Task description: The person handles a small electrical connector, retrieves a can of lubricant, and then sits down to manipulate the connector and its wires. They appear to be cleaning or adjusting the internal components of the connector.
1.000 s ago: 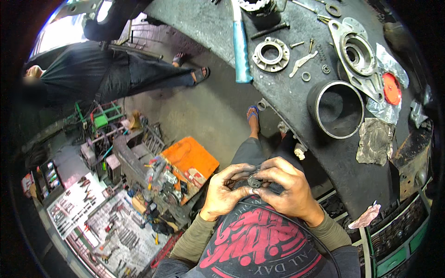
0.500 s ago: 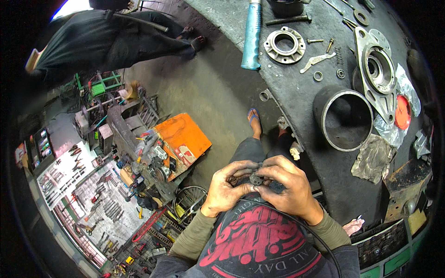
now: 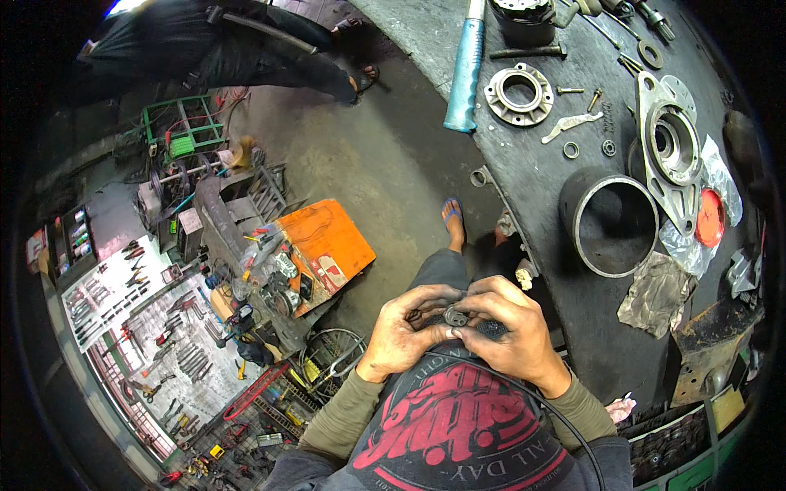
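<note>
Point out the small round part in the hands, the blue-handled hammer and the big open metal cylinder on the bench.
small round part (image 3: 455, 317), head view, on its grey face between the thumbs.
blue-handled hammer (image 3: 466, 69), head view, on the middle of the blue grip.
metal cylinder (image 3: 586, 187), head view, on its upper left rim.

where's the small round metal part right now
In the head view it sits low and centre, pinched between the left hand and right hand: the small round metal part is held in front of the chest, beside the dark workbench.
</note>
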The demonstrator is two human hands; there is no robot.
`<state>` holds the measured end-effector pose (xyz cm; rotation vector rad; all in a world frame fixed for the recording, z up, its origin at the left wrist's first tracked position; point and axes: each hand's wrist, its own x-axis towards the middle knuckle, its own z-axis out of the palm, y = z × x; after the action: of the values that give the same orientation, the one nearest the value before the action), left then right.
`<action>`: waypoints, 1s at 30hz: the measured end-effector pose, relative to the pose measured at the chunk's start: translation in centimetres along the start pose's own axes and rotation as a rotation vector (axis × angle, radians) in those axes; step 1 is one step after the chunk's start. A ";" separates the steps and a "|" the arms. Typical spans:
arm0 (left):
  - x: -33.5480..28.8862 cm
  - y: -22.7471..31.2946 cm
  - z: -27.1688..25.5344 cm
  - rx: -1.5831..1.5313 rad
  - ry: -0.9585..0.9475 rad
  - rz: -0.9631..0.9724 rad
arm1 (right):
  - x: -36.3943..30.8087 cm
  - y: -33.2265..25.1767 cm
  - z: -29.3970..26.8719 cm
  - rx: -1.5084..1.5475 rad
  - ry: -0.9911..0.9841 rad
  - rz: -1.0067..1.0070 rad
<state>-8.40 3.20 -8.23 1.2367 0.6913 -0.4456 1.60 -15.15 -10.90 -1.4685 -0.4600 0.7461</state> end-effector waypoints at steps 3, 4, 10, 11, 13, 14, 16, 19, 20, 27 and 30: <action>0.0 0.0 -0.1 -0.009 -0.012 -0.005 | 0.0 0.0 0.1 0.019 0.008 0.004; 0.0 0.0 -0.2 -0.004 -0.014 -0.004 | 0.1 -0.1 0.1 0.009 0.004 0.005; 0.0 -0.5 -0.6 -0.062 -0.022 -0.001 | 0.4 -0.5 0.2 -0.020 -0.012 0.002; 0.0 -0.5 -0.7 -0.063 -0.019 0.001 | 0.5 -0.6 0.2 -0.023 -0.019 0.008; -0.1 -0.5 -0.7 -0.065 -0.013 0.006 | 0.4 -0.5 0.4 0.011 0.002 0.007; -0.1 -0.4 -0.8 -0.067 -0.013 0.002 | 0.3 -0.4 0.4 0.029 0.012 0.006; -0.1 -0.3 -0.8 -0.072 -0.013 -0.009 | 0.5 -0.5 0.4 0.036 0.016 0.004; -0.1 -0.4 -1.0 -0.096 -0.018 -0.007 | 0.6 -1.0 0.0 0.034 0.006 0.027; -0.2 -0.4 -1.0 -0.095 -0.015 -0.002 | 0.6 -1.1 -0.2 0.031 0.002 0.038; -0.1 -0.5 -1.3 -0.096 -0.002 0.014 | 1.0 -1.2 -0.2 -0.001 -0.029 0.007; -0.2 -0.3 -1.3 -0.082 -0.001 0.019 | 1.0 -0.9 0.8 0.039 -0.009 0.003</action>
<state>-9.06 4.37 -8.58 1.1649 0.6900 -0.3978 1.86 -13.84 -10.15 -1.4296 -0.4483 0.7604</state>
